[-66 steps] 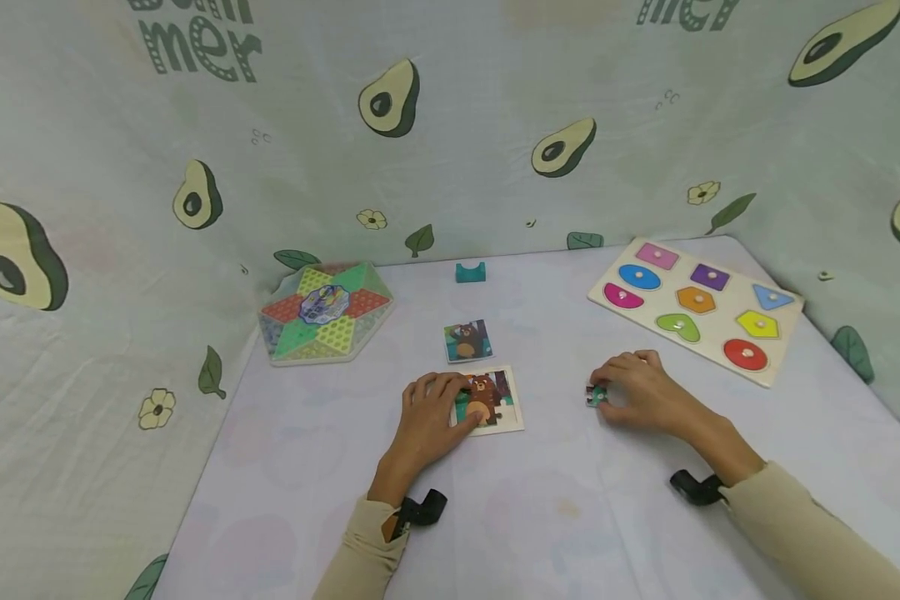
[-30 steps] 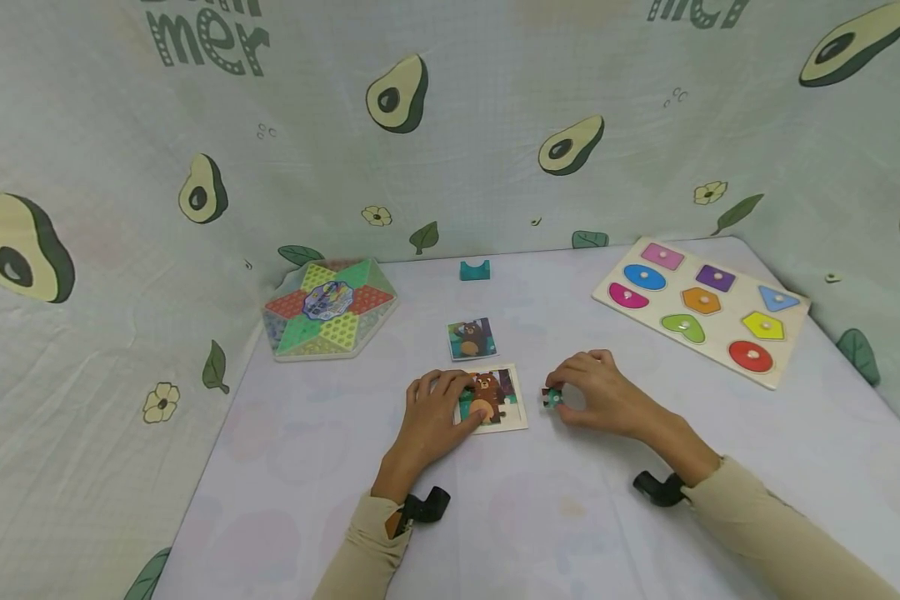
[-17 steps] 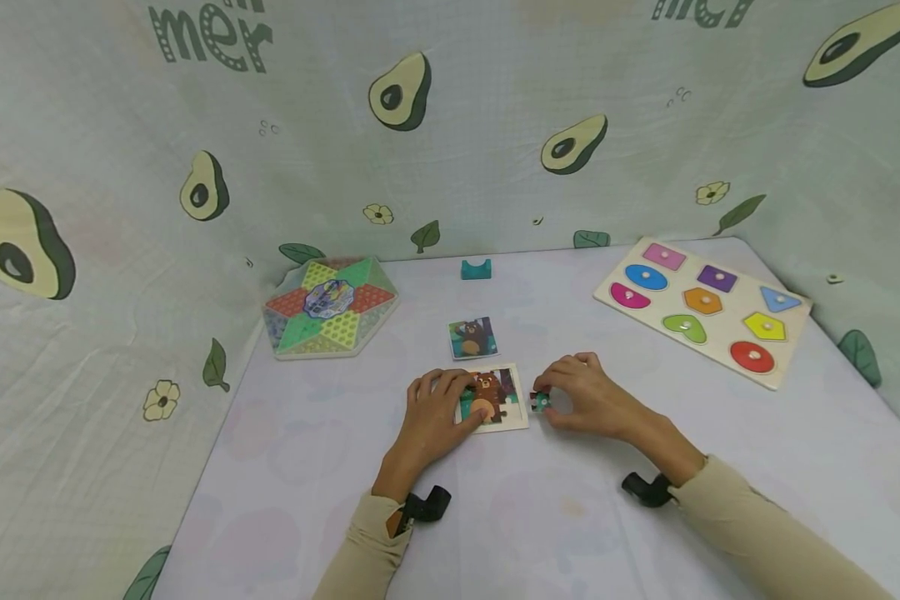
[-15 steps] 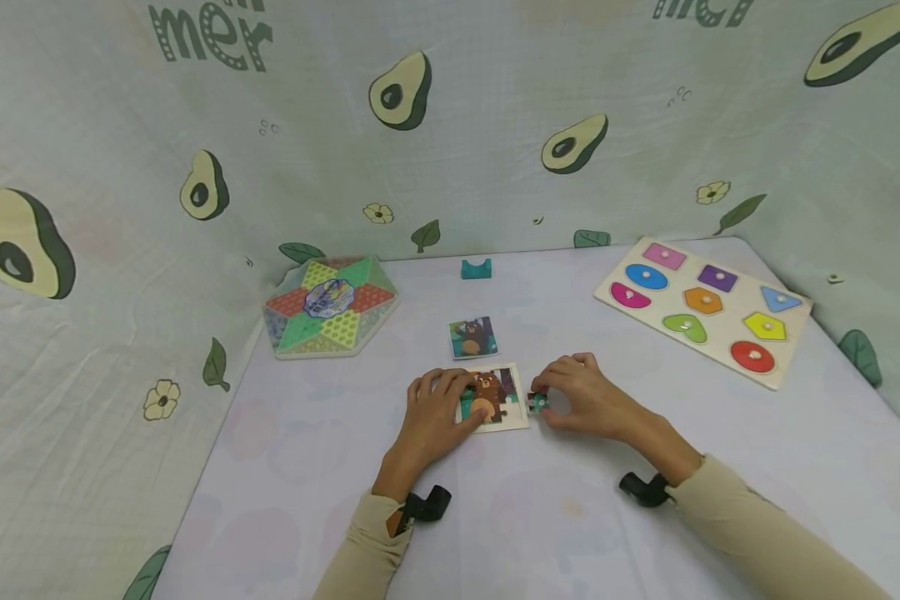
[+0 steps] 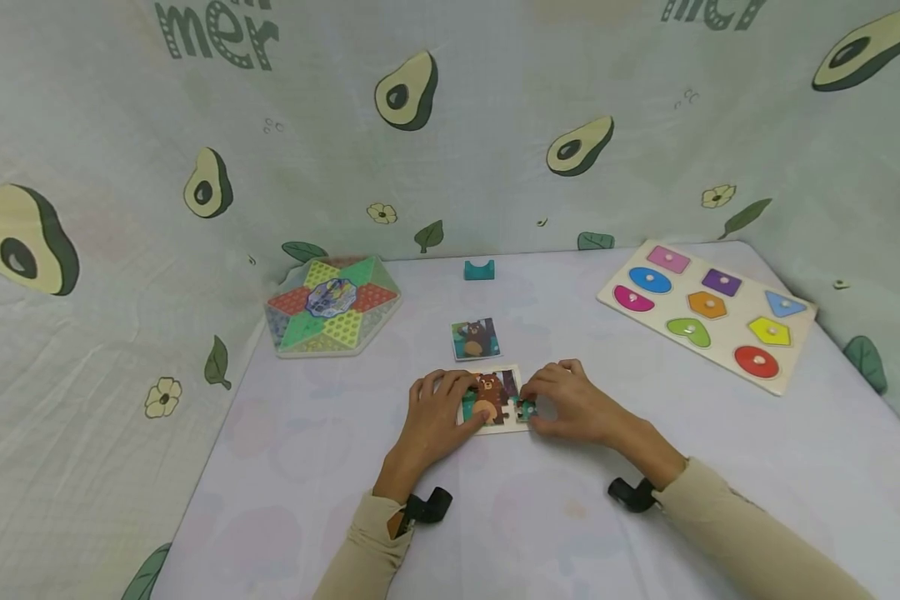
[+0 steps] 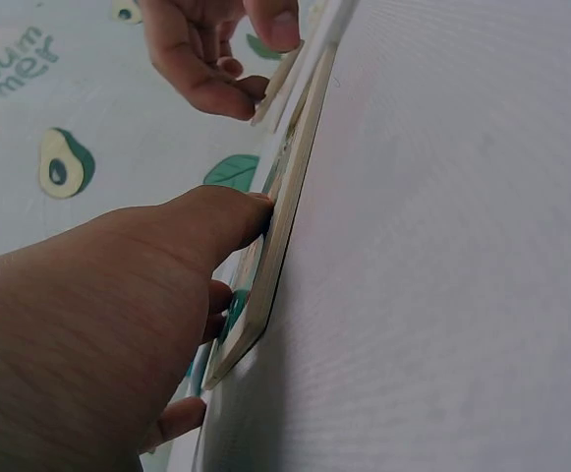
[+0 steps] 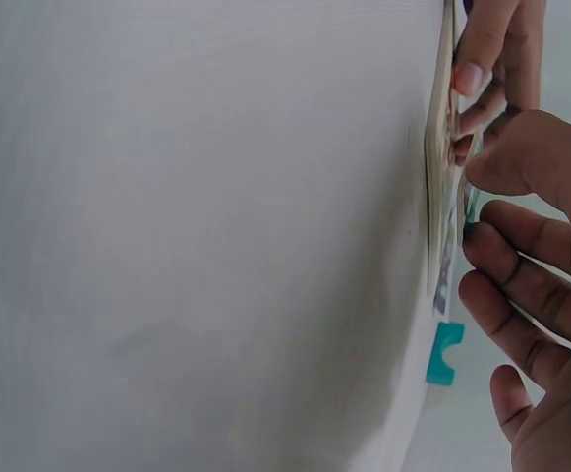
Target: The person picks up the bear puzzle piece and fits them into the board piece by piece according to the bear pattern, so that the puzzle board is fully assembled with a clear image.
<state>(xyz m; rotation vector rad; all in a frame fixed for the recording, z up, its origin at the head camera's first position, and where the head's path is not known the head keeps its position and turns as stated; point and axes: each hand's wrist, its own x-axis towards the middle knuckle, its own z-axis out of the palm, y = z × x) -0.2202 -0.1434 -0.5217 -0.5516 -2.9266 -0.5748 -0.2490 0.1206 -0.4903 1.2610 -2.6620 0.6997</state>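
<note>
A small jigsaw piece (image 5: 526,410) with a teal print is pinched between the thumb and fingers of my right hand (image 5: 573,406). It overlaps the right edge of a wooden puzzle tray (image 5: 510,428), which holds a brown bear picture (image 5: 487,396). My left hand (image 5: 437,412) rests on the tray's left side, thumb and fingertips pressing its face and covering part of the picture. From the left wrist, the held piece (image 6: 280,84) appears tilted above the tray's far end. The right wrist view shows the piece (image 7: 469,202) edge-on between thumb and fingers.
Just behind the tray lies a square bear picture (image 5: 476,339). Farther back are a teal notched block (image 5: 479,270) and, at left, a patterned hexagonal box (image 5: 300,333). A wooden shape board (image 5: 727,333) with colored knobbed pieces lies at back right.
My right hand has carried the jigsaw piece leftward from near the shape board to the tray's right edge. The left hand stays on the tray.
</note>
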